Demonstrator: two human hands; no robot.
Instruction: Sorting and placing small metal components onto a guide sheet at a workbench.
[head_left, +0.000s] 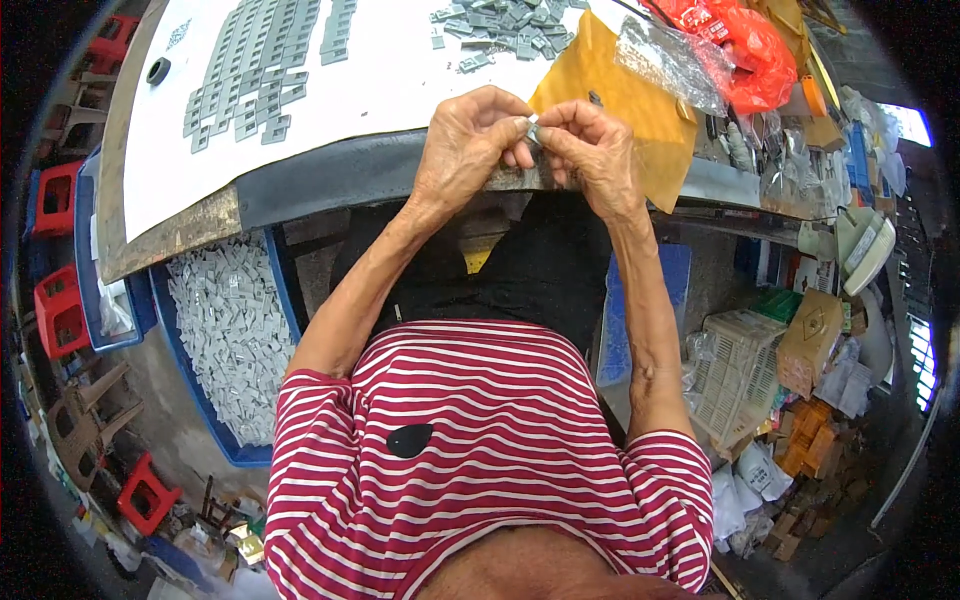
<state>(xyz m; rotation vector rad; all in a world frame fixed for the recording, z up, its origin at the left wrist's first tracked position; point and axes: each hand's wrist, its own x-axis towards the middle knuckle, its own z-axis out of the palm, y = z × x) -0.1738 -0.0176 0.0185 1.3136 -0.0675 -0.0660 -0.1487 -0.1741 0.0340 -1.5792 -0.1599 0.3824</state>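
One bare left hand and one bare right hand hold one small grey piece. The bench carries one black ring, one yellow-brown paper sheet, one red plastic bag and uncountably many flat grey pieces. At least four red plastic stools show.

The person wears a crimson, round-necked shirt with thin white stripes, short sleeves, a black oval patch and black trousers.

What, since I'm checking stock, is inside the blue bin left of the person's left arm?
The bin holds a heap of small grey parts. The table hides its far end, and the top layer covers whatever lies deeper.
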